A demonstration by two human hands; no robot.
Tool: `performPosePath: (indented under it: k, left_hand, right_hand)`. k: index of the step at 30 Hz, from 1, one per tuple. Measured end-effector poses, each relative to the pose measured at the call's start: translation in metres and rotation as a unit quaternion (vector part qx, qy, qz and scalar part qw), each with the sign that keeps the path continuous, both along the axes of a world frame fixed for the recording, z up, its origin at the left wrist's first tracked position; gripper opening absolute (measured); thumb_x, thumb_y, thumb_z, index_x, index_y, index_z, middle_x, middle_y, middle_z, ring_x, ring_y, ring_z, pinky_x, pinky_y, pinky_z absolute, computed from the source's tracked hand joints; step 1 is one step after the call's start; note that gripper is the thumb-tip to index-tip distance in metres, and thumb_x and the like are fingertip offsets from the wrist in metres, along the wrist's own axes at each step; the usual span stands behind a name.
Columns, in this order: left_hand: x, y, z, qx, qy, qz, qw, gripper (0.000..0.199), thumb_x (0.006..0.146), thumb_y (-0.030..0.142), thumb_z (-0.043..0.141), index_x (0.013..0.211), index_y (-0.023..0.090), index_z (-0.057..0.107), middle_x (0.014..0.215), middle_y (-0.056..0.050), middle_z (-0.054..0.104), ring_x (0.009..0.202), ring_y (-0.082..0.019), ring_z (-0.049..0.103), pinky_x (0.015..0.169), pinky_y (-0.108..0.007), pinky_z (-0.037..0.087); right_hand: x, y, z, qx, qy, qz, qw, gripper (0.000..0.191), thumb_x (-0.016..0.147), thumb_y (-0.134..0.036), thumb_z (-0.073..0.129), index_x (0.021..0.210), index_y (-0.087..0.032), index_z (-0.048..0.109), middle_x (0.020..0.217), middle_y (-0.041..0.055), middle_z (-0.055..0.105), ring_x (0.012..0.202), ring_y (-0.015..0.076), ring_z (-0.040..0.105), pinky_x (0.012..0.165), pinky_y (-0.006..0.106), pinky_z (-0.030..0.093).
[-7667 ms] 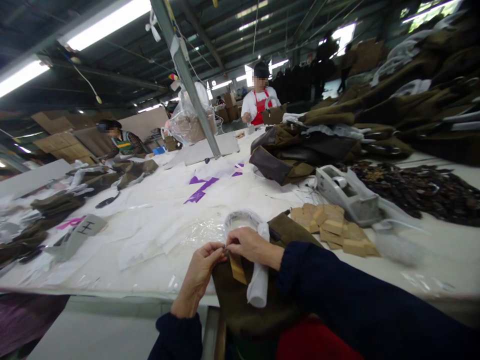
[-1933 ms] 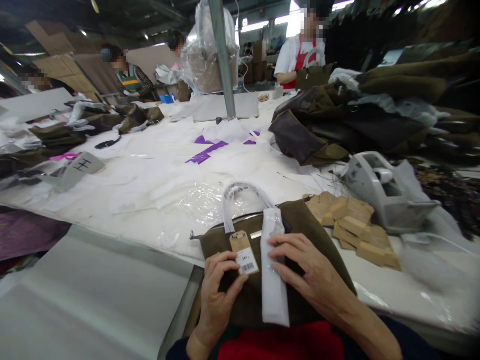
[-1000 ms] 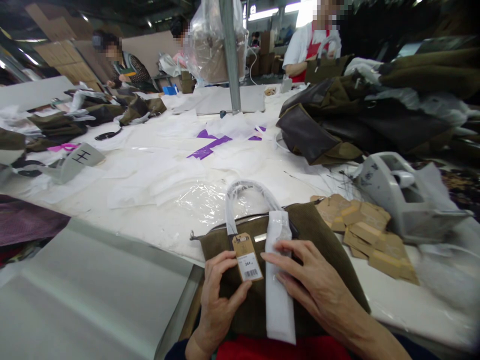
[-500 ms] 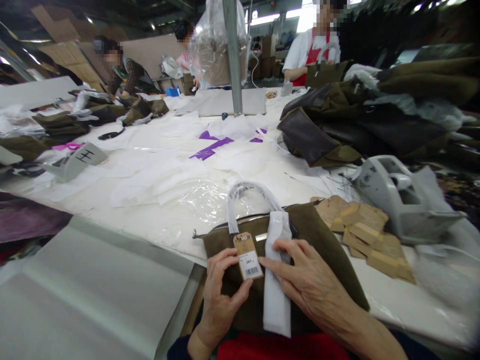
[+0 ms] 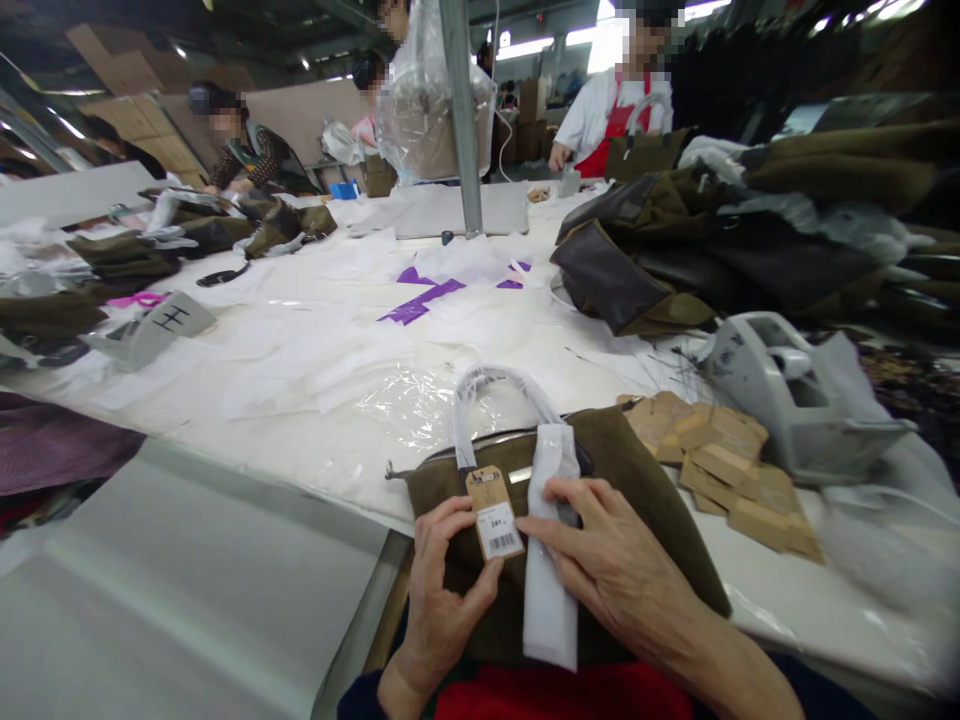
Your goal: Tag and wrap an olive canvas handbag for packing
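Note:
An olive-green handbag [image 5: 630, 480] lies in front of me at the table's front edge, its zip along the far side. Its handle [image 5: 495, 375], wrapped in white, arches away from me. A brown hang tag [image 5: 489, 487] with a white price and barcode label rests on the bag. My left hand [image 5: 442, 585] grips the tag's left and lower edges between fingers and thumb. A strip of white wrapping [image 5: 551, 600] runs down the bag beside the tag. My right hand [image 5: 615, 550] has its fingers closed over that strip, one fingertip touching the tag's right edge.
Brown tags [image 5: 739, 470] lie piled to the right beside a grey tape dispenser [image 5: 810, 400]. Behind them is a heap of olive and dark bags [image 5: 675, 250]. A metal post [image 5: 459, 120] stands mid-table. Co-workers work across the table, one in a red apron [image 5: 619, 120].
My hands, the bag and the tag stay almost as they were. Across the table, the red-aproned co-worker's hand has moved from the upright bag to the table beside it.

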State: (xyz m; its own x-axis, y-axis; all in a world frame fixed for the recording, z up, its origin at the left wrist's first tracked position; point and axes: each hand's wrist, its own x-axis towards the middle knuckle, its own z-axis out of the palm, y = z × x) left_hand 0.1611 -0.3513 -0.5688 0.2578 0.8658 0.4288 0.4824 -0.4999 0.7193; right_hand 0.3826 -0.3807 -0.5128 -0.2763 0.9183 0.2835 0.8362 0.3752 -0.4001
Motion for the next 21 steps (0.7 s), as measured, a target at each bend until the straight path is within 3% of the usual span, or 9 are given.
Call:
performPosePath:
  k: [11, 21]
  left_hand:
    - [0.0004, -0.0004, -0.0022, 0.006, 0.004, 0.005, 1.0, 0.039, 0.081, 0.018, 0.07, 0.116, 0.024, 0.055, 0.125, -0.009, 0.058, 0.117, -0.026, 0.055, 0.098, -0.045, 0.048]
    - [0.0011, -0.0002, 0.0011, 0.014, 0.009, 0.007, 1.0, 0.037, 0.081, 0.019, 0.069, 0.115, 0.024, 0.057, 0.123, -0.009, 0.059, 0.115, -0.026, 0.057, 0.095, -0.044, 0.05]
  right_hand:
    - [-0.0006, -0.0005, 0.0005, -0.022, 0.021, 0.002, 1.0, 0.037, 0.089, -0.011, 0.054, 0.116, -0.033, 0.067, 0.12, 0.0071, 0.055, 0.105, 0.0264, 0.047, 0.092, 0.045, 0.045]
    - [0.0014, -0.0004, -0.0018, -0.002, -0.013, 0.006, 1.0, 0.038, 0.087, -0.013, 0.057, 0.117, -0.034, 0.068, 0.121, 0.008, 0.054, 0.107, 0.0265, 0.048, 0.09, 0.041, 0.046]
